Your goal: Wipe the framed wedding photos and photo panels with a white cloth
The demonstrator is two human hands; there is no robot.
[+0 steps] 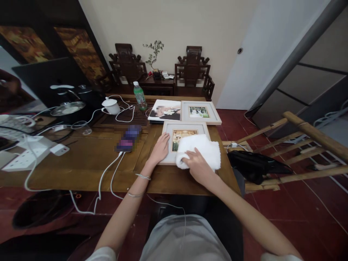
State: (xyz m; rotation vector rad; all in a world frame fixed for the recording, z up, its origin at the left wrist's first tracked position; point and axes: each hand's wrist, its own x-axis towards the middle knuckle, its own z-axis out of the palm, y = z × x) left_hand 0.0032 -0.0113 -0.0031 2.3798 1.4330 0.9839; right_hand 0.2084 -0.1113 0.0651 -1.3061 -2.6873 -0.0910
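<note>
A pale wooden photo frame (166, 159) lies flat on the table, with a picture in a light mat. My left hand (160, 148) rests along its left border, fingers stretched out over the edge. Bunched on the frame's right part is a white towel (208, 150), which covers some of the picture. My right hand (197, 164) presses on this towel, its fingers bent into the cloth. Just behind lie a second photo frame (214, 113) and a white-edged photo album (154, 115) with a large photo on its cover.
The wooden table (89, 159) also holds a phone (128, 138) on cables, a green bottle (139, 96), a lidded white cup (111, 106), a clear plastic cup (82, 128), a pot (68, 110) and a power strip (29, 154). A bamboo rack (312, 134) stands at the right.
</note>
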